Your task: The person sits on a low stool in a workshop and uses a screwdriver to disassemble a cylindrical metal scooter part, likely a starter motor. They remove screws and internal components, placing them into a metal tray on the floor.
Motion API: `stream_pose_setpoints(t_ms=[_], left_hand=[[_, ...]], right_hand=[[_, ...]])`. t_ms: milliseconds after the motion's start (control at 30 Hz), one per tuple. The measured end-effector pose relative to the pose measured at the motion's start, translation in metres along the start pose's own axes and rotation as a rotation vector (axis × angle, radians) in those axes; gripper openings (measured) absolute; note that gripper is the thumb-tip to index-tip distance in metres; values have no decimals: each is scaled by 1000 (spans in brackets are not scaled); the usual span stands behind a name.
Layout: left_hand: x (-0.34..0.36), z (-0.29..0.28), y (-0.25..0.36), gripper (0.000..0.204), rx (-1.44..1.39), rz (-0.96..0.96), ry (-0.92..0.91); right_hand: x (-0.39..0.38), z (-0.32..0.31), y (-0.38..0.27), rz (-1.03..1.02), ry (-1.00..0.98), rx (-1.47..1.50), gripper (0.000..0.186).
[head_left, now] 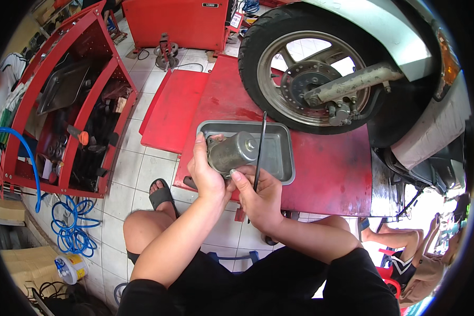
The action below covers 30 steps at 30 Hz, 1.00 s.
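Observation:
My left hand (pixel 207 173) is closed round a grey metal cylinder (pixel 234 149), which looks like a small starter motor. Its rounded end points to the right, over a grey metal tray (pixel 286 158). Close against its lower side is my right hand (pixel 259 194), thumb and fingers pinching a long thin dark metal rod (pixel 260 145). The rod stands nearly upright in the picture, just right of the motor, its shiny end reaching past the tray's far rim. My right fingertips meet the motor's underside, where the exact contact is hidden.
The tray lies on a red lift platform (pixel 326 174), beside a motorcycle's front wheel (pixel 310 71) with a brake disc. A red tool cabinet (pixel 63 105) stands at left, a coiled blue hose (pixel 75 226) on the tiled floor. Another person (pixel 429 263) sits at the right.

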State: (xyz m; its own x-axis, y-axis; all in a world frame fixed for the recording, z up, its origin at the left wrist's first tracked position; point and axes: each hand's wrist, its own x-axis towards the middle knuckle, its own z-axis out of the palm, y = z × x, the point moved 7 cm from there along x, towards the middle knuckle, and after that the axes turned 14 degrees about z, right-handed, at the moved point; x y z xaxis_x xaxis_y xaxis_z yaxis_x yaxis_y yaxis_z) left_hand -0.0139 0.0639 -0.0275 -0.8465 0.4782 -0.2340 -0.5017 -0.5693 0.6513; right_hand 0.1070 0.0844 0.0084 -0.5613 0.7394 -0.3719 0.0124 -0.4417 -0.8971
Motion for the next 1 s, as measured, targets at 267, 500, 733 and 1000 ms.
stream_pose_setpoints(t_ms=[267,500,733,1000], left_hand=[[0,3,14,48,74,72,-4],[0,5,17,50,246,159,-148],[0,3,17,47,156,170,-93],[-4,6,17,43,125,163,-87]], right_hand=[[1,-1,1,-52,-97,16,16],[3,-3,-1,-79,6,-82,16],[4,-2,-6,-64,-28,-64,19],[8,-5,-5,-71,-42,-124,19]])
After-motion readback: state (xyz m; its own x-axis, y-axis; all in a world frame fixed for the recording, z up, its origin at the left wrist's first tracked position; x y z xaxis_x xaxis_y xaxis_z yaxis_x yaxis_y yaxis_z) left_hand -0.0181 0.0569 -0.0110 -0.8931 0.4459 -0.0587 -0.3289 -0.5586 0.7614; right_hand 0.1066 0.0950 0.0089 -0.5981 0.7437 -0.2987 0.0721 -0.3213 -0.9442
